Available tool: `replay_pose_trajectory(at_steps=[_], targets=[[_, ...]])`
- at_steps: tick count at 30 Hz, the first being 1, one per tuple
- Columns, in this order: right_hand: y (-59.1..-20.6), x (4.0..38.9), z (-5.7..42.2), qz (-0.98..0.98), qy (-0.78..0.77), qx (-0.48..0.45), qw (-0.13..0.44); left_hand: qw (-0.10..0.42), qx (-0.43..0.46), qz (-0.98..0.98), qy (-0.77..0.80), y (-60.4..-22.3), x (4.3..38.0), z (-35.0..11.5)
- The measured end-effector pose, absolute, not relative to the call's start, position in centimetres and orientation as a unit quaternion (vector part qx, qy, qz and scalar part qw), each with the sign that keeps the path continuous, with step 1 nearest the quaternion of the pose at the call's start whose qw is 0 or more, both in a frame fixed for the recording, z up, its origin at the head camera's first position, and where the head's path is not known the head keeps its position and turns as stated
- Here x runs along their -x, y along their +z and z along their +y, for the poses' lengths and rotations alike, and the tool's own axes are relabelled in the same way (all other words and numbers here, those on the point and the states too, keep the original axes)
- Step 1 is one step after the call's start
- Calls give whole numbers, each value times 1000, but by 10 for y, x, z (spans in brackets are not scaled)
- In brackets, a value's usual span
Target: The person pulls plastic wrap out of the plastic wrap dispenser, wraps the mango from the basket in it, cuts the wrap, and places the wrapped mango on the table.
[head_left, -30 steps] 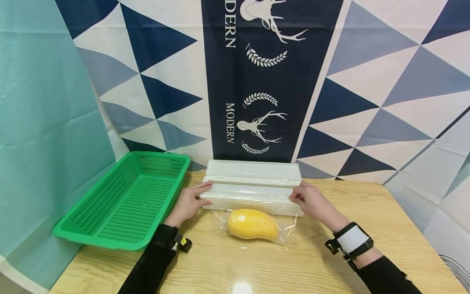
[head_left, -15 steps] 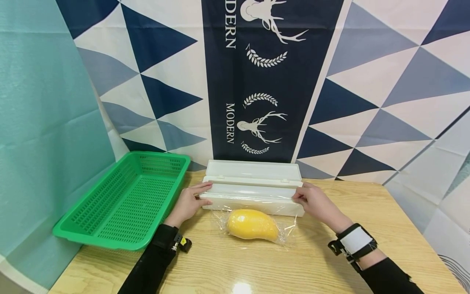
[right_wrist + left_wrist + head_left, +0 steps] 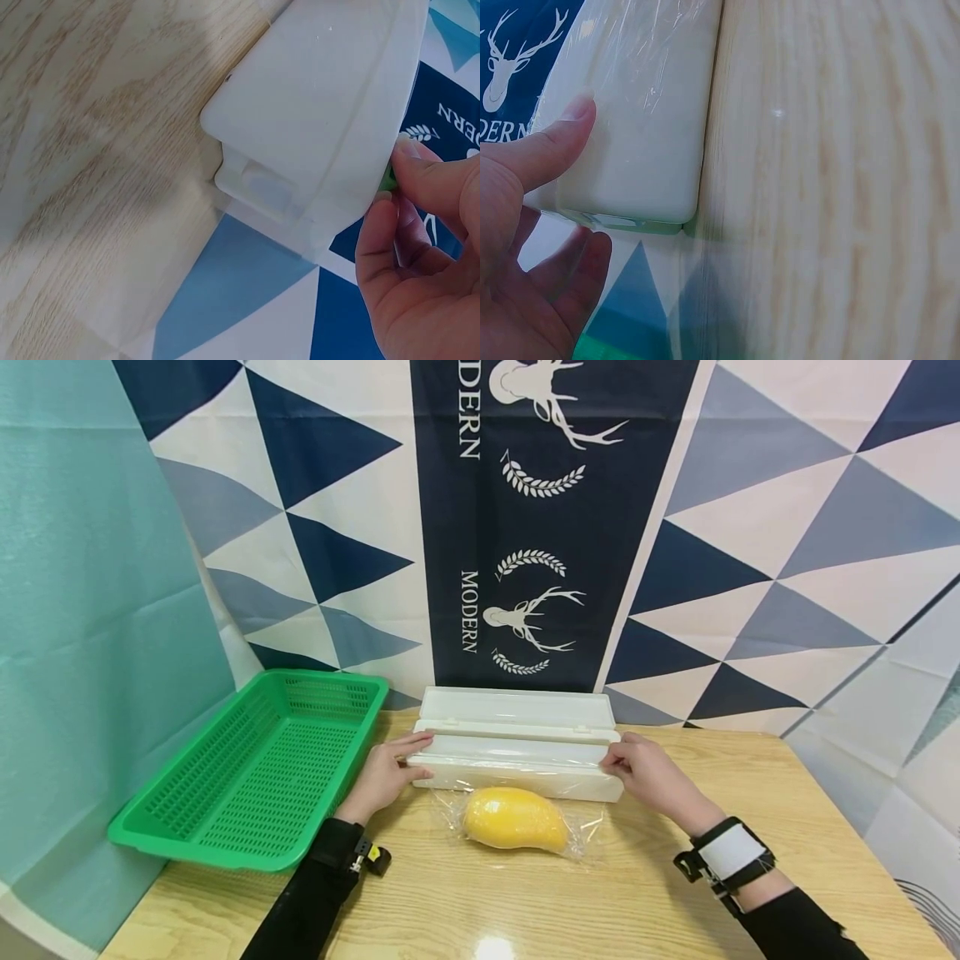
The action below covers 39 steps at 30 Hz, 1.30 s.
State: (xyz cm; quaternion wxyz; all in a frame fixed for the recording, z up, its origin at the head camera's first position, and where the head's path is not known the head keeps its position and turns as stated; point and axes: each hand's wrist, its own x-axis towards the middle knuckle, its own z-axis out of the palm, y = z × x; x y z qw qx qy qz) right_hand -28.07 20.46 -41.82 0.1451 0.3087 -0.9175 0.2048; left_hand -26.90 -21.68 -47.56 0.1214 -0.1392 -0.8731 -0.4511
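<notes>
A white cling film dispenser (image 3: 517,779) stands at the back of the table, its lid (image 3: 517,707) raised. My left hand (image 3: 384,772) grips its left end; in the left wrist view the thumb (image 3: 568,139) lies on the white front face and the fingers bend beside the end. At the right end my right hand (image 3: 651,777) pinches a small green piece (image 3: 388,180) at the dispenser's edge, partly hidden by thumb and fingertips. In front of the dispenser lies a yellow mango (image 3: 516,818) under clear film (image 3: 588,837), which spreads out crumpled at both its ends.
A green plastic basket (image 3: 281,777) with slotted sides stands left of my left hand, partly over the table's left edge. The wooden table (image 3: 570,910) meets a patterned cloth backdrop (image 3: 517,527) behind the dispenser.
My right hand has slid slightly right along the dispenser, to its right end. The film's right edge hangs lower near the mango. Left hand, mango and basket stay put.
</notes>
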Motion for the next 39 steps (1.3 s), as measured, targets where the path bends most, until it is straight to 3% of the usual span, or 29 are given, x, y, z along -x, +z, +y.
replay_pose_trajectory(at_steps=[39], targets=[[-427,280,224,-912,252,-284,153,115,146,-873,-450,-473,268,-218]])
